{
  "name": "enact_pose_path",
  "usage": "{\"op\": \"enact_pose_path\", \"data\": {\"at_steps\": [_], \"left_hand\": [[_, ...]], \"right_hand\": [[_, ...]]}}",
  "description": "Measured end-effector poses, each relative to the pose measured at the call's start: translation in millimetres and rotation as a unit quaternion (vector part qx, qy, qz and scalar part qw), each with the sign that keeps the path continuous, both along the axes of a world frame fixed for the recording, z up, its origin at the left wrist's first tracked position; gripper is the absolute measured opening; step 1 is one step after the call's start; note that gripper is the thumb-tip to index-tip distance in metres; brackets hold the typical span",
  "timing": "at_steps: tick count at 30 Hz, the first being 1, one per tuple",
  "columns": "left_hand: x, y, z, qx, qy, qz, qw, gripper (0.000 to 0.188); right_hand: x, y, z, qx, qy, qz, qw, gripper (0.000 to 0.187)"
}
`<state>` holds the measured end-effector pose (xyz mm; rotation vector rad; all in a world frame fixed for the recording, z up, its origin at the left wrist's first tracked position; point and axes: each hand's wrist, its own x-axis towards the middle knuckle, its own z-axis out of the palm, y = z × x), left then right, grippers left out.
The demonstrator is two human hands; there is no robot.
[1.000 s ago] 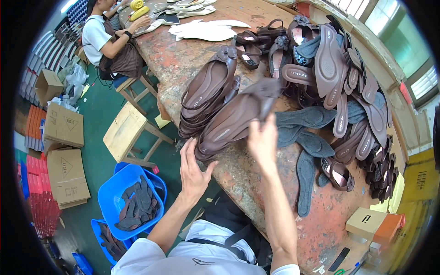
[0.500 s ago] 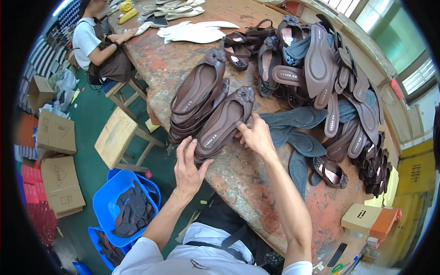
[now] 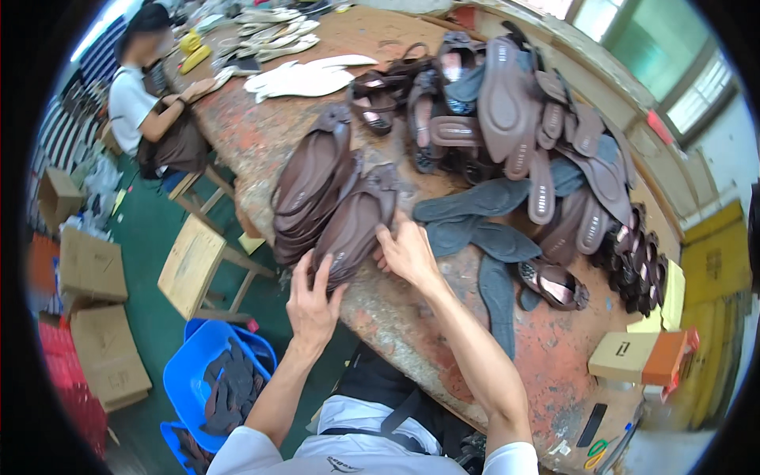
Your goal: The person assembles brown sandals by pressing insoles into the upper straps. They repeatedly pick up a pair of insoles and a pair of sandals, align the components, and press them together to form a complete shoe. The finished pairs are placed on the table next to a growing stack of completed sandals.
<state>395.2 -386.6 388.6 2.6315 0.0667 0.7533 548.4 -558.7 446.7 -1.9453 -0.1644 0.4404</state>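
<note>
A brown flat shoe (image 3: pixel 356 226) with a flower on its toe rests on top of a stack at the table's near left edge. My left hand (image 3: pixel 311 307) curls its fingers over the heel end. At the shoe's right side, my right hand (image 3: pixel 408 255) has its thumb and fingers closed on the edge; the fingertips are partly hidden. Just left of it stands another stack of brown shoes (image 3: pixel 310 178). Grey insoles (image 3: pixel 475 202) lie on the table to the right of my right hand.
A heap of brown insoles (image 3: pixel 507 87) and shoes covers the table's far right. White shoe pieces (image 3: pixel 305 81) lie farther back. A blue bin (image 3: pixel 186 388) and a wooden stool (image 3: pixel 190 265) stand at the left. A seated person (image 3: pixel 142 103) works at the far left.
The whole view has shifted, so the table and shoes appear farther left. Both hands stay at the same shoe, with little change in their grip.
</note>
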Motion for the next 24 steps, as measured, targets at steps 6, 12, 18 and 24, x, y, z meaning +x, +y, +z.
{"op": "enact_pose_path", "data": {"at_steps": [6,12,18,24], "left_hand": [[2.9,-62.6,58.3,-0.039,-0.126,-0.036,0.991,0.078],[65.5,-144.7,26.8,0.060,0.055,-0.227,0.971,0.042],[89.8,-261.4,50.1,-0.135,-0.062,-0.478,0.865,0.040],[133.7,-335.5,19.1,0.030,-0.043,-0.395,0.917,0.022]], "right_hand": [[71.6,-113.3,-10.3,-0.512,-0.550,0.021,0.660,0.042],[7.9,-116.0,48.8,-0.107,-0.596,-0.072,0.792,0.036],[-173.2,-217.9,85.8,0.108,-0.390,-0.452,0.795,0.028],[-285.0,-310.4,57.6,0.012,-0.228,-0.519,0.824,0.043]]}}
